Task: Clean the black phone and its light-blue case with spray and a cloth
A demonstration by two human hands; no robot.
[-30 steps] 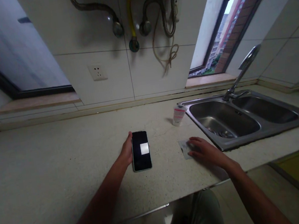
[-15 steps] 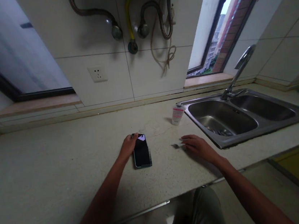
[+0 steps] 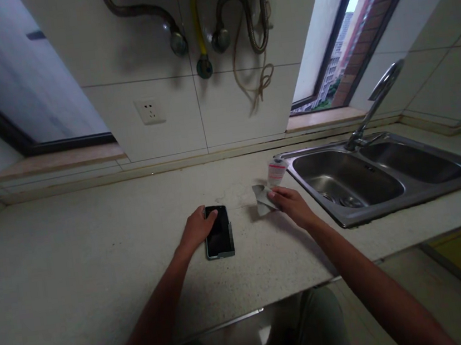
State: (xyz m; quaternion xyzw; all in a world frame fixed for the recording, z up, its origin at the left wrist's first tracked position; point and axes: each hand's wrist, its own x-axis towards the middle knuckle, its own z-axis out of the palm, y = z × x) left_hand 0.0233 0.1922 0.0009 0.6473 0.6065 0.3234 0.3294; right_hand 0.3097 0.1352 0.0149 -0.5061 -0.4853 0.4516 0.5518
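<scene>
A dark smartphone (image 3: 218, 238) lies screen up on the pale countertop. My left hand (image 3: 195, 225) grips its upper left edge, the thumb resting over the screen. Between the closed fingers of my right hand (image 3: 292, 203) is a small greyish-white cloth or tissue (image 3: 262, 199), raised off the counter, its free end pointing left. Just behind that hand stands a clear plastic cup (image 3: 276, 172) with pink-red print, its lower part partly covered by the hand and the cloth.
A double steel sink (image 3: 337, 218) with a chrome faucet (image 3: 376, 98) is set into the counter (image 3: 97, 250) on the right. On the tiled wall behind are a socket (image 3: 149, 111), a yellow pipe (image 3: 198, 25) and metal hoses. The counter's front edge runs close to my legs.
My right hand has moved up and left toward the cup, lifting the cloth so that more of it shows. My left thumb has shifted slightly on the phone, whose screen has gone darker.
</scene>
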